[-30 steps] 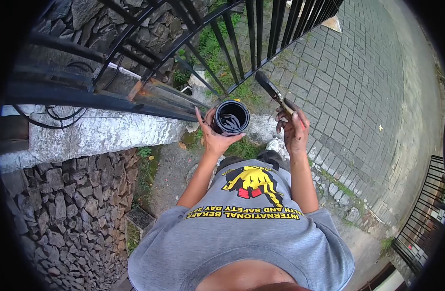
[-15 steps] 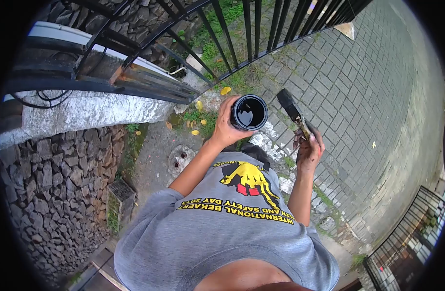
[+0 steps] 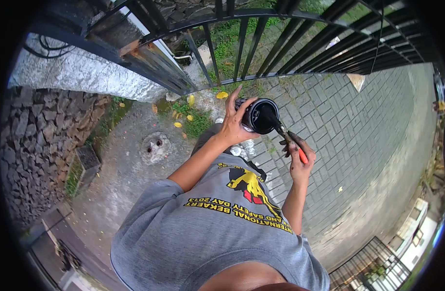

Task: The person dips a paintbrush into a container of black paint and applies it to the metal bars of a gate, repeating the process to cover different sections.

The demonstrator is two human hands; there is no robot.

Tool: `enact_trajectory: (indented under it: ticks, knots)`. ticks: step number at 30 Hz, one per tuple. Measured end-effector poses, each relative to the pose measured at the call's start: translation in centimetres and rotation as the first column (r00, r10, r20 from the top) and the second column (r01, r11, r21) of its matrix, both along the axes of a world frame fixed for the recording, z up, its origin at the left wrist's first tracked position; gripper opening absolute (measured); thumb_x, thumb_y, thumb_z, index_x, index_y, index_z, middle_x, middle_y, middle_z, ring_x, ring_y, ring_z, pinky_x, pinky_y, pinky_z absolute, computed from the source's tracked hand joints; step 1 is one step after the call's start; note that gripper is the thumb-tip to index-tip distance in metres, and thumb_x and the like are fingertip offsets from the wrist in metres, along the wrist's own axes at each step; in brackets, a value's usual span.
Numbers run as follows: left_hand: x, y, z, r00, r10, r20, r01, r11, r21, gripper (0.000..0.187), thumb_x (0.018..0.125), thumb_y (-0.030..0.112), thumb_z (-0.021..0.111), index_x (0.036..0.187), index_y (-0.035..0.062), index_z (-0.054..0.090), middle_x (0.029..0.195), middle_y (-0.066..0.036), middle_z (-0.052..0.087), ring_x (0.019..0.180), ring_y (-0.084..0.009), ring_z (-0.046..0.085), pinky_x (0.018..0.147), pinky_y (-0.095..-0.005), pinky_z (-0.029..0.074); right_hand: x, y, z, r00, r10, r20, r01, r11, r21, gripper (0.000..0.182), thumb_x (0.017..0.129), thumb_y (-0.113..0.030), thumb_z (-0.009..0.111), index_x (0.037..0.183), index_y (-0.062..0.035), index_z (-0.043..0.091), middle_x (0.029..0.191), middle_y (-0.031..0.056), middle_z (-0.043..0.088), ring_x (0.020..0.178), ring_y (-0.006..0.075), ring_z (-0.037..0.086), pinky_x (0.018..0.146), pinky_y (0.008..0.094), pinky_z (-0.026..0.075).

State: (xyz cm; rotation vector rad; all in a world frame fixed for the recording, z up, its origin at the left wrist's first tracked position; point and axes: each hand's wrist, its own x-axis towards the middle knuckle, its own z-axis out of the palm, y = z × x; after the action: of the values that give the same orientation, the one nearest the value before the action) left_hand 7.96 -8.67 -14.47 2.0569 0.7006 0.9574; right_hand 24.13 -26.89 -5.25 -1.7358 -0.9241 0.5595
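Note:
My left hand (image 3: 233,124) is wrapped round a dark can (image 3: 248,118) of black paint, which is tilted with its mouth towards my right hand. The fingers and thumb grip the can's side. In my right hand (image 3: 300,159) is a paintbrush (image 3: 283,132) with an orange-red handle end. The brush head is inside the can's mouth, so the bristles are mostly hidden. Black paint smears the fingers of my right hand.
A black metal gate (image 3: 242,48) with upright bars curves across the front. Grey paving (image 3: 348,131) extends to the right. To the left are a stone wall (image 3: 42,145) and a concrete lump with holes (image 3: 156,148). Yellow leaves (image 3: 222,95) lie near the gate.
My right hand has moved in to the left, and the brush has gone from beside the can into its mouth. The can has tilted towards the brush. The view has shifted.

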Motion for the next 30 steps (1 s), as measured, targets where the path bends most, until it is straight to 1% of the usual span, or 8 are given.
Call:
enact_trajectory:
  ticks: [2, 5, 10, 16, 19, 24, 27, 30]
  knots:
    - [0.3, 1.4, 0.5, 1.0, 0.029, -0.012, -0.029, 0.999, 0.024, 0.113, 0.048, 0.033, 0.101, 0.149, 0.0208, 0.051, 0.164, -0.024, 0.023, 0.149, -0.0509, 0.026, 0.122, -0.0631, 0.027, 0.7, 2.8, 0.2, 0.996, 0.05, 0.08, -0.045, 0.997, -0.058, 0.027, 0.099, -0.015, 0.067, 0.117, 0.0034, 0.074, 0.08, 0.0076, 0.072, 0.065, 0.0119, 0.063, 0.06, 0.0262, 0.048]
    - [0.3, 3.5, 1.1, 0.998, 0.055, 0.006, -0.055, 0.998, 0.021, 0.113, 0.05, 0.03, 0.1, 0.15, 0.019, 0.049, 0.16, -0.021, 0.031, 0.146, -0.0485, 0.032, 0.121, -0.0605, 0.028, 1.6, 6.8, 1.8, 0.969, 0.194, 0.156, -0.155, 0.961, -0.23, 0.028, 0.097, -0.016, 0.069, 0.116, 0.0029, 0.074, 0.085, 0.0141, 0.074, 0.07, 0.0172, 0.069, 0.067, 0.0309, 0.054]
    - [-0.1, 8.3, 3.4, 0.993, 0.094, 0.069, -0.097, 0.994, 0.04, 0.112, 0.049, 0.021, 0.098, 0.149, 0.0088, 0.048, 0.146, -0.018, 0.053, 0.136, -0.0419, 0.049, 0.118, -0.0542, 0.036, 1.6, 13.1, 3.7, 0.935, 0.296, 0.194, -0.27, 0.951, -0.151, 0.027, 0.092, -0.015, 0.073, 0.112, 0.0027, 0.075, 0.096, 0.0239, 0.075, 0.085, 0.0401, 0.074, 0.077, 0.039, 0.057]
    - [-0.6, 11.7, 4.6, 0.983, 0.172, 0.056, -0.178, 0.974, 0.143, 0.142, 0.048, 0.019, 0.099, 0.164, -0.0002, 0.019, 0.147, -0.02, 0.055, 0.137, -0.0398, 0.052, 0.118, -0.0502, 0.038, 2.1, 17.2, 5.7, 0.875, 0.362, 0.322, -0.334, 0.932, -0.139, 0.025, 0.091, -0.014, 0.075, 0.11, 0.0011, 0.075, 0.083, 0.0193, 0.071, 0.073, 0.0351, 0.071, 0.068, 0.038, 0.054]
    - [0.2, 11.9, 4.4, 0.96, 0.241, 0.144, -0.245, 0.969, 0.009, 0.143, 0.048, 0.019, 0.099, 0.164, -0.0016, 0.018, 0.147, -0.02, 0.055, 0.136, -0.0397, 0.053, 0.118, -0.051, 0.038, 3.3, 18.2, 4.9, 0.891, 0.329, 0.314, -0.35, 0.937, 0.011, 0.023, 0.09, -0.014, 0.076, 0.107, 0.001, 0.076, 0.079, 0.0172, 0.068, 0.067, 0.0324, 0.068, 0.063, 0.0368, 0.052]
    - [3.0, 12.0, 4.9, 0.943, 0.327, 0.057, -0.332, 0.934, 0.134, 0.109, 0.046, 0.019, 0.099, 0.143, 0.009, 0.051, 0.142, -0.014, 0.053, 0.139, -0.0413, 0.044, 0.118, -0.0537, 0.037, 7.2, 19.2, 4.5, 0.888, 0.37, 0.273, -0.392, 0.919, 0.029, 0.02, 0.087, -0.012, 0.077, 0.102, 0.0014, 0.076, 0.08, 0.0173, 0.069, 0.066, 0.0319, 0.068, 0.062, 0.0359, 0.052]
    - [5.5, 11.9, 5.1, 0.912, 0.409, 0.023, -0.403, 0.887, 0.228, 0.11, 0.044, 0.022, 0.098, 0.143, 0.0092, 0.052, 0.152, -0.019, 0.044, 0.14, -0.0429, 0.044, 0.118, -0.0549, 0.038, 10.0, 20.0, 5.1, 0.872, 0.398, 0.284, -0.44, 0.892, 0.101, 0.018, 0.087, -0.011, 0.077, 0.101, 0.0013, 0.076, 0.081, 0.0177, 0.07, 0.067, 0.0329, 0.068, 0.062, 0.0361, 0.053]
    - [8.7, 10.7, 6.9, 0.85, 0.526, 0.026, -0.524, 0.84, 0.139, 0.11, 0.042, 0.026, 0.099, 0.142, 0.0118, 0.055, 0.16, -0.024, 0.03, 0.142, -0.0469, 0.041, 0.119, -0.0571, 0.037, 13.3, 20.9, 6.8, 0.833, 0.444, 0.329, -0.502, 0.857, 0.114, 0.017, 0.087, -0.01, 0.077, 0.1, 0.001, 0.076, 0.082, 0.0177, 0.071, 0.068, 0.0346, 0.069, 0.062, 0.0372, 0.054]
